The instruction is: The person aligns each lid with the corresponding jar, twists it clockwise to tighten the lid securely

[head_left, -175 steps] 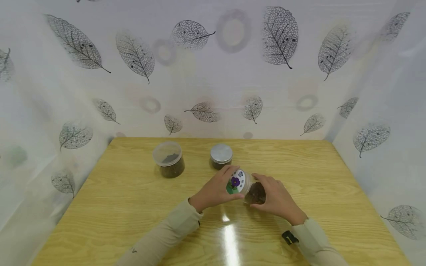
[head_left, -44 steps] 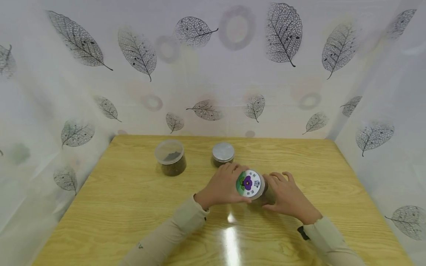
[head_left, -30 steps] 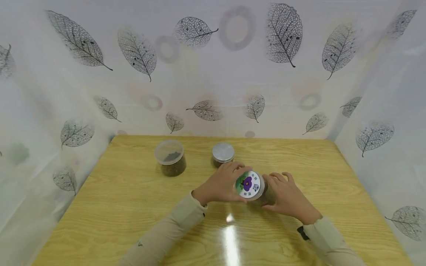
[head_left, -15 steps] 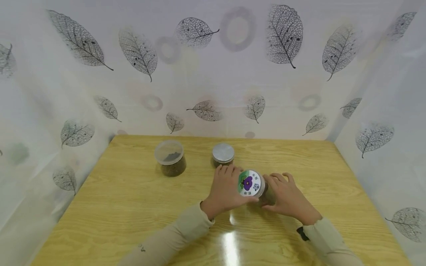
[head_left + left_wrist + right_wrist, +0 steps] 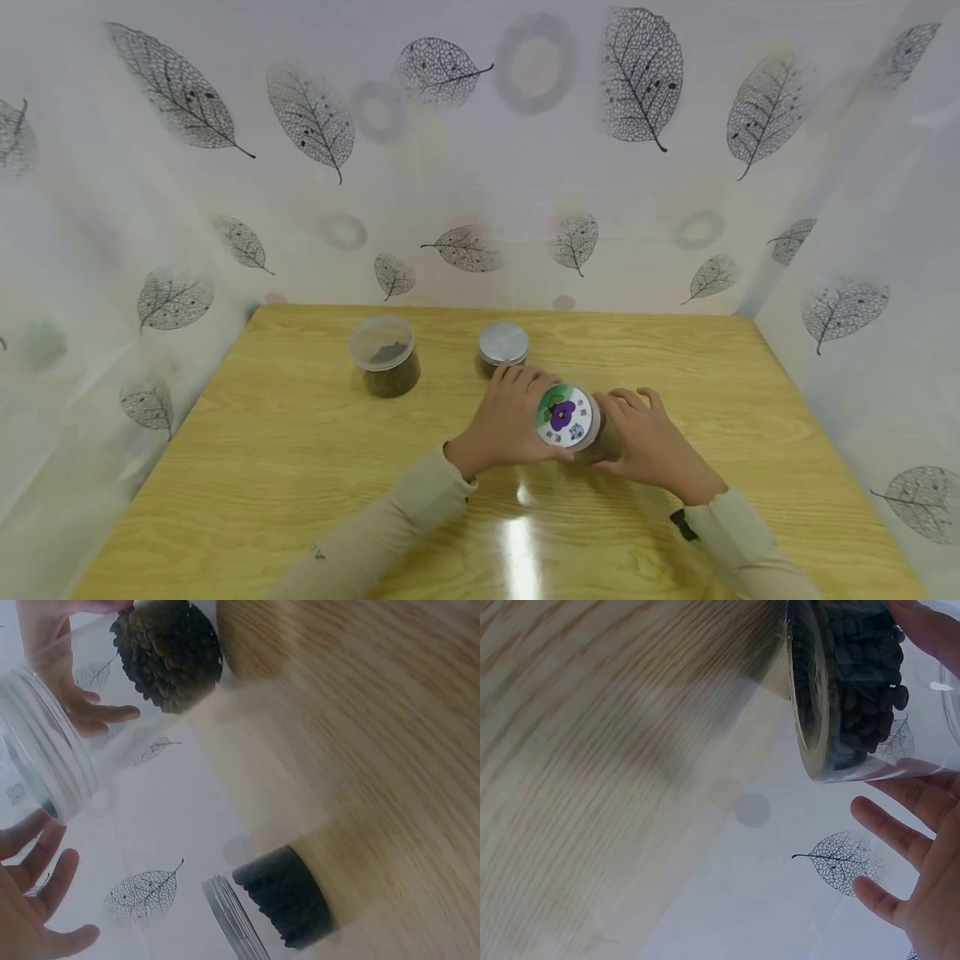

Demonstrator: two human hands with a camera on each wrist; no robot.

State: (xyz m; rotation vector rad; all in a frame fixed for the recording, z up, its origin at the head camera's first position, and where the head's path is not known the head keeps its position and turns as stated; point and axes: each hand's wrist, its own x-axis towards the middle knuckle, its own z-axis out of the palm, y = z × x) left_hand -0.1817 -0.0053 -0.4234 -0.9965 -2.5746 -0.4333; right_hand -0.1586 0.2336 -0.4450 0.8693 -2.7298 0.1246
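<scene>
A clear plastic jar [image 5: 606, 442] with dark brown dried pieces stands near the middle of the table, leaning slightly. On it sits a round lid [image 5: 566, 417] with a purple flower label. My left hand [image 5: 502, 425] grips the lid's rim, thumb at the near side and fingertips at the far side. My right hand [image 5: 651, 443] holds the jar's body from the right, between thumb and index finger. In the right wrist view, the other fingers [image 5: 889, 832] of that hand are spread apart. Dark contents [image 5: 169, 656] lie at the jar's bottom in the left wrist view.
Behind the left hand stands a small silver-lidded jar [image 5: 503, 343] with dark contents, close to the fingertips. Farther left is a wider jar [image 5: 392, 375] with a translucent lid. The wooden table [image 5: 300, 467] meets leaf-patterned white sheeting [image 5: 480, 167] at the back and sides.
Since the earliest frame, the jar has shifted right. Over the last frames the lid's label has turned clockwise in small steps as the left hand changed its hold; the right hand has stayed put.
</scene>
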